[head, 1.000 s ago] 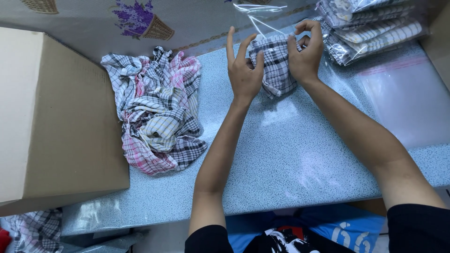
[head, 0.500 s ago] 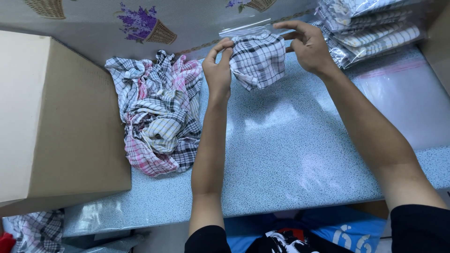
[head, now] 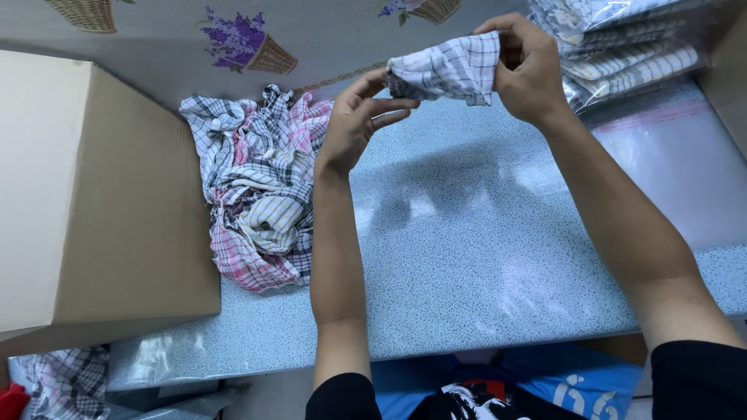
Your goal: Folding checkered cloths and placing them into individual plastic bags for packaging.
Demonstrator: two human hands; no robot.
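Note:
Both my hands hold a folded black-and-white checked cloth point(head: 447, 71) in the air above the far part of the speckled blue table point(head: 467, 264). My right hand point(head: 527, 66) grips its right end, fingers closed over it. My left hand point(head: 359, 117) pinches its left end between thumb and fingertips. Whether a clear bag surrounds the cloth cannot be told now.
A heap of crumpled checked cloths point(head: 261, 187), pink, yellow and black, lies on the table's left. A large cardboard box point(head: 93, 194) stands at the far left. Bagged folded cloths point(head: 622, 47) are stacked at the top right, with flat clear bags point(head: 669, 163) beneath.
The cloth rose off the table and now hangs stretched horizontally between both hands, higher than before. My left hand went from open fingers to a pinch on the cloth's end.

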